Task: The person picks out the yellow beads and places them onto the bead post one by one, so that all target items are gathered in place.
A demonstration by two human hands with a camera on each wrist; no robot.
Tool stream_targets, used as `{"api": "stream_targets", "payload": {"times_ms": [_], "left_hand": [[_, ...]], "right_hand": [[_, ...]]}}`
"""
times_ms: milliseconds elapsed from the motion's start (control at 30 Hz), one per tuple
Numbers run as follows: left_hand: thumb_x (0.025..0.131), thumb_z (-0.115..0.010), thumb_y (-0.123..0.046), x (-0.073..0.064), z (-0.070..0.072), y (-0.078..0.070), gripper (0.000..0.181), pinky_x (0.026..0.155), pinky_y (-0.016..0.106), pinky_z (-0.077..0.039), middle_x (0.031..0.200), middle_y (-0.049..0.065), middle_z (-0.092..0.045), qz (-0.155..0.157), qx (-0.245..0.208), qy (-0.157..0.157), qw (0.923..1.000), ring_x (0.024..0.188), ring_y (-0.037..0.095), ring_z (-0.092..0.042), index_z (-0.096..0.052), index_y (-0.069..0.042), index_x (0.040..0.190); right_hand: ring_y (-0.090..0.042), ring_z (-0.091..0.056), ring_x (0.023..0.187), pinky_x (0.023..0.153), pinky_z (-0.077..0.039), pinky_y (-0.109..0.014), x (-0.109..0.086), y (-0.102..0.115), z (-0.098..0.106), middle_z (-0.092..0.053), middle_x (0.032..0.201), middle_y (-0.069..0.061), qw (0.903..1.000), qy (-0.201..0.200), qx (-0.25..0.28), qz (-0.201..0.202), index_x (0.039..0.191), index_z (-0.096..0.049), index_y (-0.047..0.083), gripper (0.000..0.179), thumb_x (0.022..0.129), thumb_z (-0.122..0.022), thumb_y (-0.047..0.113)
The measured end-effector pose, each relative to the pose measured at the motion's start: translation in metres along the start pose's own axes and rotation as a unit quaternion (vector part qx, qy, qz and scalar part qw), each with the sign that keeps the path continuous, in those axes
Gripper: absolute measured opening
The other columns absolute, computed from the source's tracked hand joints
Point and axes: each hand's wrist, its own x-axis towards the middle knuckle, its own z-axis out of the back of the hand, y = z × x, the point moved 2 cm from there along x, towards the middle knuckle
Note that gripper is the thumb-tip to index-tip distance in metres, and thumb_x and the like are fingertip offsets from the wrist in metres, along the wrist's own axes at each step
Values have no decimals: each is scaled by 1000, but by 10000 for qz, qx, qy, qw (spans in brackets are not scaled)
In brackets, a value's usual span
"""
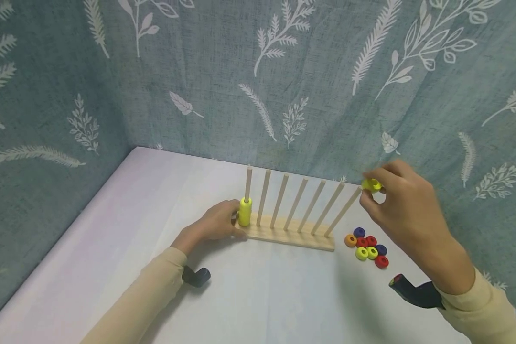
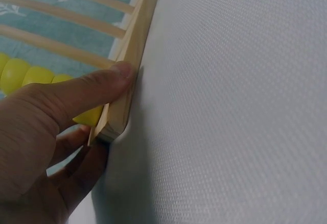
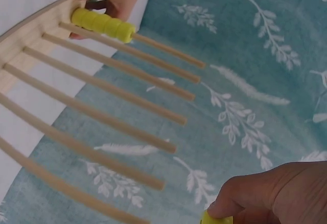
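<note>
Yellow bead [image 1: 371, 185] pinched between thumb and fingers of right hand [image 1: 406, 205], raised above the tabletop [image 1: 258, 296], near the tip of the rightmost peg [image 1: 344, 211]; right wrist view shows a gap between. Wooden rack [image 1: 290, 240]: seven pegs on a long base, lying toward the tabletop's back edge. Leftmost peg carries a stack of yellow beads [image 1: 244, 212], down at the base; other six bare. Left hand [image 1: 218, 220] clamped on the base's left end, thumb along its front. Right of rack, toward tabletop's right edge: loose beads [image 1: 362, 242] bunched, three red, two blue, two yellow, one orange. Leaf-patterned blue-green cloth [image 1: 223, 71] behind back edge, also along left edge.
</note>
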Motion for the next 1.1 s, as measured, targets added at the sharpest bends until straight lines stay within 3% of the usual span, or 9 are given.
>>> {"api": "stream_targets", "payload": {"times_ms": [367,633,800,1100], "left_hand": [[68,-93,-32,-1,2,3,53,76,36,-45,88,-2,-56,-196,48,-41,9998,81,18,-51,-60,-14,105],[67,-93,-32,0,2,3,49,82,38,-45,91,-3,-58,-258,46,-44,9996,86,18,-52,-62,-15,102],[68,-93,-32,0,1,3,50,87,40,-47,94,-4,-60,-278,31,-51,9996,90,18,-54,-62,-15,104],[67,-93,-33,1,0,4,49,81,37,-45,90,-5,-58,-316,116,-82,9994,85,17,-52,-62,-15,102]], "right_hand": [[-28,-62,70,57,-56,-43,20,24,-10,-63,92,-16,9993,87,169,336,98,-73,-3,29,70,-81,-9],[-26,-58,67,51,-49,-37,34,43,-19,-62,89,-15,9955,-25,364,874,93,-72,-4,23,72,-71,-11],[-25,-57,72,55,-48,-35,41,55,-24,-62,89,-13,9936,97,531,987,95,-73,-4,22,74,-69,-10],[-25,-53,72,58,-46,-35,56,73,-41,-60,89,-12,9901,269,740,1166,97,-72,-3,23,75,-70,-10]]}}
